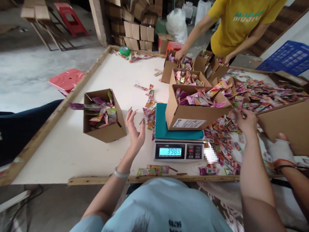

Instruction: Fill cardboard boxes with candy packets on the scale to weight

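Observation:
My left hand [136,130] is raised over the white table with its fingers apart, holding nothing. It is between a cardboard box [106,130] full of small colourful packets and a digital scale [158,119]. On the scale's teal plate stands another cardboard box [193,116], heaped with packets [195,98]. The lit display [170,151] reads 398.9. My right hand [247,120] is beside that box's right corner, its fingers pinched together. Packets lie right behind the fingertips, so what they hold is unclear.
A co-worker in a yellow shirt [238,25] reaches into filled boxes [167,69] across the table. Loose packets [267,93] cover the right side. At right, another person's gloved hand [281,149] is by a large box [287,124]. A red stool [67,79] stands left.

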`<state>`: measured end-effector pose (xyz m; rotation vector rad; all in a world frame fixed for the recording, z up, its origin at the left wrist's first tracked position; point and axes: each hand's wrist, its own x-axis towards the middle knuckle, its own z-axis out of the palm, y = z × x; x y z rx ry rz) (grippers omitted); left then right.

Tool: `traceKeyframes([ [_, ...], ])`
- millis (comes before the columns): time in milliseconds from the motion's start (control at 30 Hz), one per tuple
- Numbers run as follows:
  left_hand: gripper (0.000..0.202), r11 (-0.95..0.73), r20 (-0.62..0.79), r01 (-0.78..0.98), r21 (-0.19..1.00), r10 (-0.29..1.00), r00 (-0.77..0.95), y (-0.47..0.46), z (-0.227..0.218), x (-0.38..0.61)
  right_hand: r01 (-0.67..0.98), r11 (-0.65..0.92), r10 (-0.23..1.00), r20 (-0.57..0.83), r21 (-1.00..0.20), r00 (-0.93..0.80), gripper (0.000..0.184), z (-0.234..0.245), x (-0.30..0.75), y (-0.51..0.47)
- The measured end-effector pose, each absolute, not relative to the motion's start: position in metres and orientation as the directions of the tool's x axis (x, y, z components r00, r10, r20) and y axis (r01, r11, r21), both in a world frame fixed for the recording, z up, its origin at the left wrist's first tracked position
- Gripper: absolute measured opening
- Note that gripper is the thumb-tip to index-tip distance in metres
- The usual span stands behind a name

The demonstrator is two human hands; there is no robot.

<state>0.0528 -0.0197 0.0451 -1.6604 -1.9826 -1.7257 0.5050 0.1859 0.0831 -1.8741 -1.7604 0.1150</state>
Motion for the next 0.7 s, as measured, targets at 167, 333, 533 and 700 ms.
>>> traceKeyframes([
  [167, 0.050, -0.222, 0.610, 0.668, 0.710, 0.668, -0.426, -0.014, 0.042, 0.055, 0.931, 0.021, 0.943, 0.316, -0.365, 0.102, 0.029, 0.090, 0.501, 0.189],
  [333, 0.050, -0.255, 0.621, 0.671, 0.696, 0.683, -0.385, -0.008, 0.044, 0.058, 0.945, 0.067, 0.921, 0.384, -0.321, 0.065, 0.030, 0.121, 0.499, 0.186],
  [533, 0.055, -0.311, 0.612, 0.656, 0.688, 0.735, -0.293, 0.005, 0.043, 0.069, 0.851, 0.368, 0.834, 0.538, -0.376, -0.123, 0.039, 0.170, 0.471, 0.197],
  [700, 0.107, -0.276, 0.529, 0.668, 0.691, 0.823, -0.207, 0.024, 0.018, 0.085, 0.488, 0.570, 0.818, 0.404, -0.661, -0.410, 0.043, 0.179, 0.422, 0.221],
])
